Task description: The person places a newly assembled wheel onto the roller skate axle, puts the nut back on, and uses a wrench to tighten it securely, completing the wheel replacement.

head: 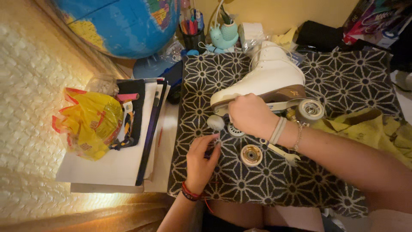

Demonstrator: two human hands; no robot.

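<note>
A white roller skate lies on its side on a dark cloth with a pale star pattern that covers the surface. The right hand rests against the skate's underside near the front, its grip closed around the wheel mount there, though what the fingers pinch is hidden. One wheel is on the rear axle. The left hand lies on the cloth just below, fingertips pinched together on a small part too tiny to make out. A loose wheel lies on the cloth between the two hands, and a flat metal wrench sits just beside it under the right wrist. A yellow rag is bunched at the right. A yellow bag rests on papers at left, below a globe.
</note>
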